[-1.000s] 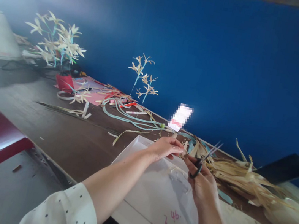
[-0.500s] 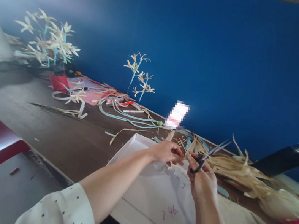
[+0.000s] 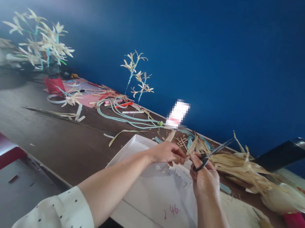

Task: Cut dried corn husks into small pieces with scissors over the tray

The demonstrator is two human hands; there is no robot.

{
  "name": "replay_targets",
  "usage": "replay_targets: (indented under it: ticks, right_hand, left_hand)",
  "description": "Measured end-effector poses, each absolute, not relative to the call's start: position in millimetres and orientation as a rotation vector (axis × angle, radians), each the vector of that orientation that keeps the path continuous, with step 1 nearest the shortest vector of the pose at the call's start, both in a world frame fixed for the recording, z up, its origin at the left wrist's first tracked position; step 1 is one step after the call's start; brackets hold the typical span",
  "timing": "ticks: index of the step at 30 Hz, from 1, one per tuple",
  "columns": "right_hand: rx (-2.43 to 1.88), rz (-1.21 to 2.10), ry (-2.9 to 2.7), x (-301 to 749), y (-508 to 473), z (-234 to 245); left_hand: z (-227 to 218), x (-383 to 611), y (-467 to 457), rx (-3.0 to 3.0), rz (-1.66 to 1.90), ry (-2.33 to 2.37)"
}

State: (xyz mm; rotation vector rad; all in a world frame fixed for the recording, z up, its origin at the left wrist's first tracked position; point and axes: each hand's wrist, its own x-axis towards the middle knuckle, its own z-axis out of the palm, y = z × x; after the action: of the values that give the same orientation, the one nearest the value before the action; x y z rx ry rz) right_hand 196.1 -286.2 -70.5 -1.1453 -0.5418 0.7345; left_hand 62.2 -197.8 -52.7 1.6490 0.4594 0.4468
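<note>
Above the white tray point(image 3: 151, 200), I am steadying what looks like a pale scrap point(image 3: 187, 158) between the pinched fingertips of my left hand point(image 3: 167, 154) and right hand point(image 3: 205, 178), the right also curling round scissors point(image 3: 221, 146), blades pointing clear of my fingers.

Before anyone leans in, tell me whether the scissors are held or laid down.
Held: the right hand has the scissors, with black handles against it and blades pointing away from the person.

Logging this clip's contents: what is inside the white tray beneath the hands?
Inside the white tray, pale scraps lie and red handwriting marks its floor. The left hand, right hand and forearms cover parts; whatever lies behind them cannot be seen.
</note>
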Motion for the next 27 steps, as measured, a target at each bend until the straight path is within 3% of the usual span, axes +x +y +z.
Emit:
replay_targets:
  ticks: [19, 27]
  right_hand:
    - [-0.831, 1.059, -0.479, 195.5, -290.3, -57.0]
    - [-0.86, 1.011, -0.44, 196.0, -287.1, -62.0]
  left_hand:
    - [-49.5, 64.4, -201.1, 1.409, 0.617, 0.447]
    - [-55.3, 65.9, -201.0, 1.383, 0.626, 0.394]
